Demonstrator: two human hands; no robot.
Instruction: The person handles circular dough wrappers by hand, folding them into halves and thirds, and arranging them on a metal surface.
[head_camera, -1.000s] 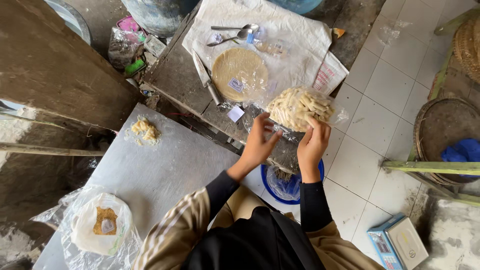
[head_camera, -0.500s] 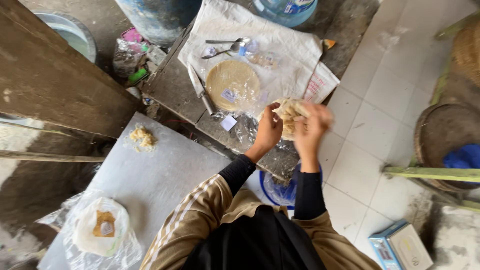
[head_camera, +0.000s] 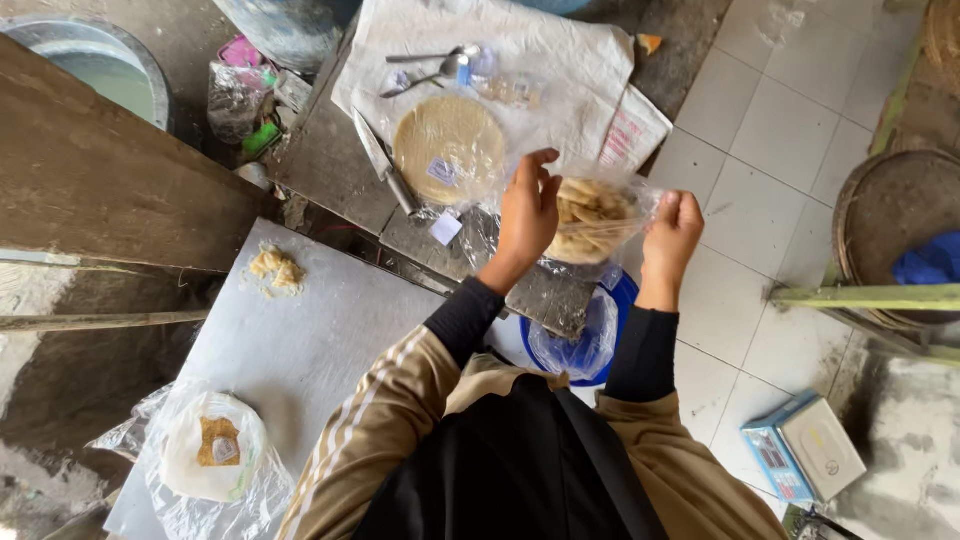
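Above the tiled floor (head_camera: 770, 200), the clear bag of crackers (head_camera: 590, 215), previously bunched, is now held spread between left hand (head_camera: 528, 215) and right hand (head_camera: 672, 232), fingers pinching its edges.

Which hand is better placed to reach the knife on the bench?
Left, probably. The left hand grips the clear bag of crackers on the side nearer the knife. The right hand holds the bag's far edge, away from the knife.

Left hand (head_camera: 528, 212) and right hand (head_camera: 672, 232) raised, fingers pinched.
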